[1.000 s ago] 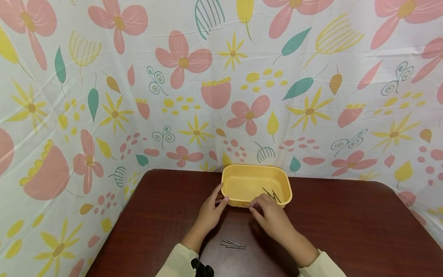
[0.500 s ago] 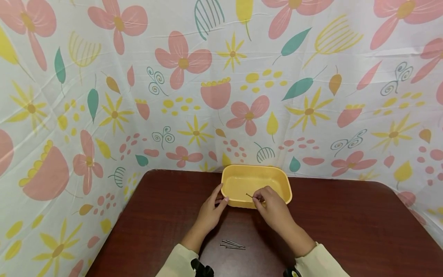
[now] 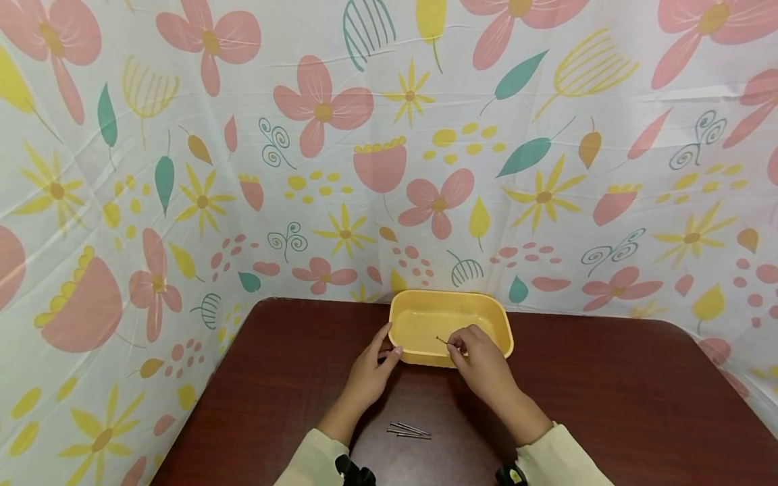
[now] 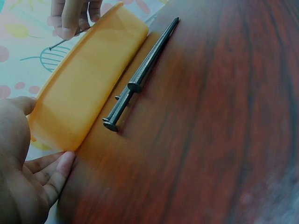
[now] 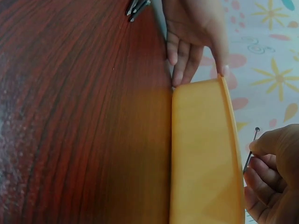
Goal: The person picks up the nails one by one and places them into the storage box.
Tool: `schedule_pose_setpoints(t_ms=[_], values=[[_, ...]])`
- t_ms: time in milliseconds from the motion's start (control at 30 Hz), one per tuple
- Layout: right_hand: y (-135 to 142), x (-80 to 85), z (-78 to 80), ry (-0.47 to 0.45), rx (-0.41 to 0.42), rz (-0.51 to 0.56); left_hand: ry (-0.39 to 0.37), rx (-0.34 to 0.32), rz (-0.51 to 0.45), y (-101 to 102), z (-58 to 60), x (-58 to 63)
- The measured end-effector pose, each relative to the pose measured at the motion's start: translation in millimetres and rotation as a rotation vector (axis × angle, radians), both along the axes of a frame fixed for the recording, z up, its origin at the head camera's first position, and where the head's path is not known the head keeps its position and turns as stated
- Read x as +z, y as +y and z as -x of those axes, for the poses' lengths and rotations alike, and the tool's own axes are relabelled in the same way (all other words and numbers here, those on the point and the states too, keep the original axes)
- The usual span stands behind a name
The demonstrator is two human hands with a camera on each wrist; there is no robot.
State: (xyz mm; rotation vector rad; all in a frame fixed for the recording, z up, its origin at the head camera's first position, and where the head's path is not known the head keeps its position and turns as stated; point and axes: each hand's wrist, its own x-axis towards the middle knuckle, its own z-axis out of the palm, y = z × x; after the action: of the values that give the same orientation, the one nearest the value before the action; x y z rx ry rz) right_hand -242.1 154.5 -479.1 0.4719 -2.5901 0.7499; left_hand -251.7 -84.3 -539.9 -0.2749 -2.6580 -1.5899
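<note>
A yellow plastic basin (image 3: 419, 357) stands at the back of the table. At its front left corner my left hand (image 3: 368, 372) touches it with fingers spread, some on the rim and others low at the base, as the left wrist view of the basin (image 4: 88, 88) shows. Over the basin's front side, my right hand (image 3: 483, 368) pinches a nail (image 3: 442, 340) between thumb and fingers, its head end sticking out to the left. Several more nails (image 3: 409, 430) lie in a small bunch on the table, between my forearms. My right hand hides part of the basin's inside.
The dark reddish-brown table (image 3: 292, 378) meets a floral cloth (image 3: 377, 223) hung behind it and along the left. The back of the basin is close to that cloth. Black wrist straps (image 3: 355, 470) sit on both cuffs.
My right hand has risen from the basin's front edge to above its inside, bringing the pinched nail along. Nails seen in the basin earlier are now behind that hand. The left hand stays put.
</note>
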Motion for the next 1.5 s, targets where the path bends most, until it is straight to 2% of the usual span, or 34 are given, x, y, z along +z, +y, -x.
schedule_pose_setpoints(t_ms=[500, 867, 1233, 1500], values=[[3.5, -4.7, 8.2, -0.024, -0.024, 0.01, -0.004, -0.001, -0.006, 0.6, -0.7, 1.1], [3.4, -5.5, 6.0, -0.045, -0.049, 0.01, -0.008, 0.0, -0.01, 0.9, -1.8, 1.9], [3.3, -4.3, 3.7, -0.071, -0.034, 0.029, -0.009, 0.003, -0.004, 0.8, -2.0, 1.8], [3.8, -4.7, 2.1, -0.052, -0.022, 0.052, 0.011, -0.011, -0.001, 0.3, -0.2, 0.1]])
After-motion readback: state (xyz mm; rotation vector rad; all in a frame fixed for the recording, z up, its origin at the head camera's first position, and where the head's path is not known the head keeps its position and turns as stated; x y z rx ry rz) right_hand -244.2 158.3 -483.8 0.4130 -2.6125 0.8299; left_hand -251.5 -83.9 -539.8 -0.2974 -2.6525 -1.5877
